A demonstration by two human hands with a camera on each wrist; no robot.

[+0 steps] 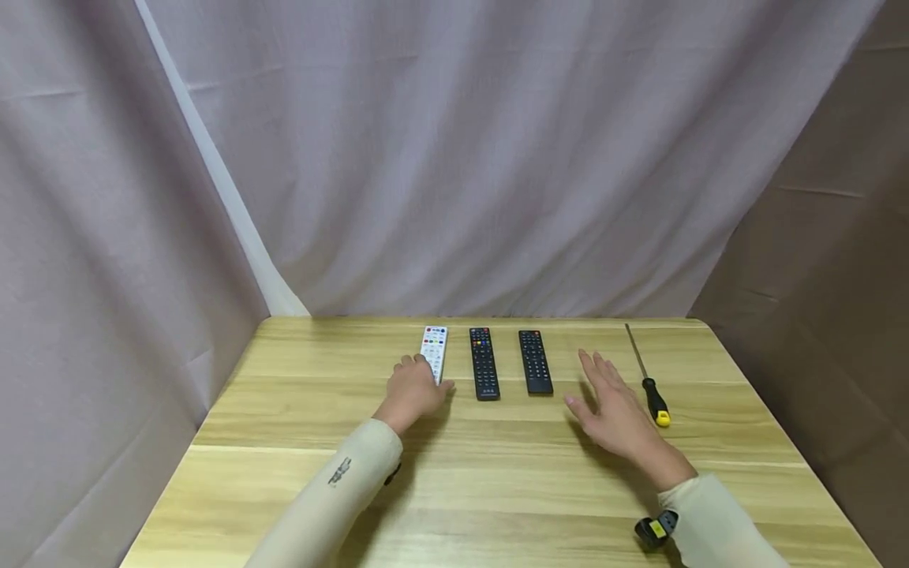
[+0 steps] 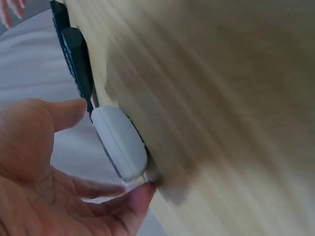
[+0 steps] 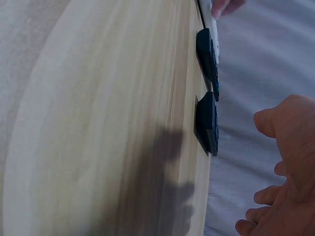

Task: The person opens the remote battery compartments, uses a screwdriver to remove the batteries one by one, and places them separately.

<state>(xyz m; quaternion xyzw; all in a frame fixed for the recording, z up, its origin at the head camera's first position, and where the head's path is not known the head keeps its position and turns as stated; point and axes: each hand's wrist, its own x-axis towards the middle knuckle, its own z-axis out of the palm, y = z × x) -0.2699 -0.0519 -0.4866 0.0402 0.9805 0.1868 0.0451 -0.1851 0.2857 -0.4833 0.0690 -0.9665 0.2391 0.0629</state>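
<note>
In the head view my left hand [image 1: 415, 390] is over the near end of a white remote control [image 1: 435, 343]. Seen from the left wrist, the thumb is to one side of the white remote [image 2: 120, 142], with fingertips near its other long edge; firm contact cannot be made out. My right hand [image 1: 614, 414] is spread above the table, holding nothing. Between the hands lie a black remote with coloured buttons [image 1: 484, 367] and a second black remote [image 1: 536, 364]. A screwdriver [image 1: 653, 398] with a black and yellow handle lies just right of the right hand.
The wooden table [image 1: 497, 489] has its far edge against a grey curtain [image 1: 483, 158]. More curtain hangs at the left and right. Both black remotes stand between the hands, side by side, and the screwdriver's shaft points to the far edge.
</note>
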